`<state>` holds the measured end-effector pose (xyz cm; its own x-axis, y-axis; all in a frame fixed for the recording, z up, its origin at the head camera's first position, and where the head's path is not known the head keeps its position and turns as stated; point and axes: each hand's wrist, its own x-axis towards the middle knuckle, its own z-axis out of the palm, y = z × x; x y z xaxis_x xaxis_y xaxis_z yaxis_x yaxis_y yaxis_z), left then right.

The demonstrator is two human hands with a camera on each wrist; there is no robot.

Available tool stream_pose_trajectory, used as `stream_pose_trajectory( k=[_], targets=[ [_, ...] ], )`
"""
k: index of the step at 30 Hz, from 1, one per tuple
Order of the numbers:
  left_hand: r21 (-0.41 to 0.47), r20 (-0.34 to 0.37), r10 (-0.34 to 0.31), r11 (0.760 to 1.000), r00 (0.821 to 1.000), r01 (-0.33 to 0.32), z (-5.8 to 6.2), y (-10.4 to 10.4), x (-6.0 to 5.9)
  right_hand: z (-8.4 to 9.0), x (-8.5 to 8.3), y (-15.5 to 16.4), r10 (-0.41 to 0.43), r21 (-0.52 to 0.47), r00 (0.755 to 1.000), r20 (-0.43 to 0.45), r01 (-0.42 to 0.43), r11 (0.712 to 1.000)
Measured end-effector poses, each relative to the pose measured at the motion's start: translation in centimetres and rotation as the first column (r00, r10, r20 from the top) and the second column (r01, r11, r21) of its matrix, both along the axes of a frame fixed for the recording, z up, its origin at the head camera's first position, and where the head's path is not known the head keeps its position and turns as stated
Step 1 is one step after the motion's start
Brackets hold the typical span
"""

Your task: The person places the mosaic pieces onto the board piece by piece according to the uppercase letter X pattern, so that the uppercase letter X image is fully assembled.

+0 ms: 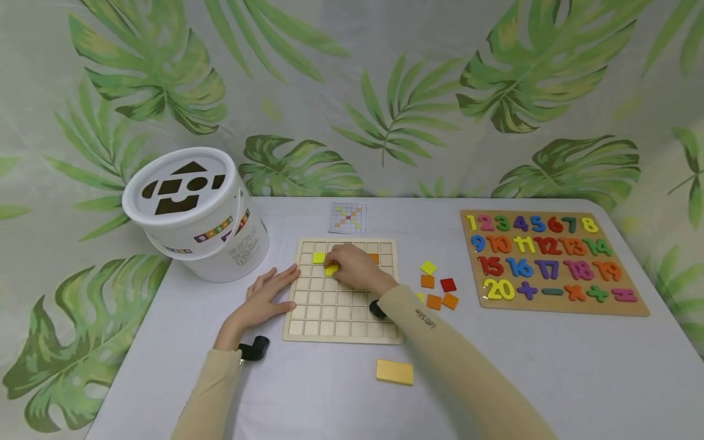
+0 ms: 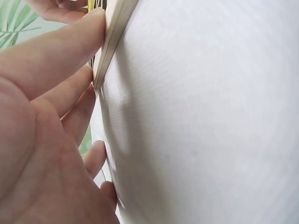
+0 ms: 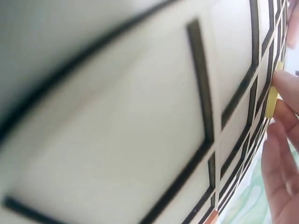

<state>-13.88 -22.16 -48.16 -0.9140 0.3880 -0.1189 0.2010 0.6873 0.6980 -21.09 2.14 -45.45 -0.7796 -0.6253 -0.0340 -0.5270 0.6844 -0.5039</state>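
yellow tile [image 1: 331,269] sits pinched under right hand [image 1: 357,269] grip on the wooden grid board [image 1: 341,318].

Staged play table [image 1: 550,366]: leaf-print backdrop [image 1: 385,91], children's number puzzle [image 1: 550,263].

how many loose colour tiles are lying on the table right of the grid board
5 show: a yellow tile farthest back, an orange tile below it, a red tile beside that, and two orange tiles nearest. The right sleeve may hide more.

White table [image 1: 550,366] with bucket [image 1: 200,211], grid board [image 1: 341,305], number puzzle [image 1: 552,261], pattern card [image 1: 348,218], loose tiles [image 1: 437,286].
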Motion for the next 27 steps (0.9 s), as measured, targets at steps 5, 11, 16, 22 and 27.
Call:
stream_pose_trajectory(
  k=[5,11,16,22,27],
  targets=[
    [0.002,-0.002,-0.001,1.0,1.0,0.001,0.0,0.0,0.0,0.0,0.0,0.0,0.001,-0.009,1.0,0.013,-0.001,1.0],
    [0.01,0.0,-0.004,1.0,1.0,0.004,0.0,0.1,-0.1,0.6,0.2,1.8,-0.011,-0.13,0.997,0.072,0.021,0.991],
    [0.015,-0.004,-0.007,1.0,1.0,0.007,-0.1,0.2,-0.1,1.3,0.6,6.1,-0.059,-0.235,0.985,0.162,0.097,0.967],
    [0.009,-0.004,-0.006,1.0,1.0,0.006,-0.2,0.0,-0.1,1.4,2.0,12.6,-0.167,-0.259,0.977,0.132,0.196,0.946],
    [0.008,-0.001,-0.003,1.0,1.0,0.003,-0.1,-0.1,-0.1,0.2,3.5,16.8,-0.265,-0.204,0.956,0.122,0.286,0.936]
  ],
)
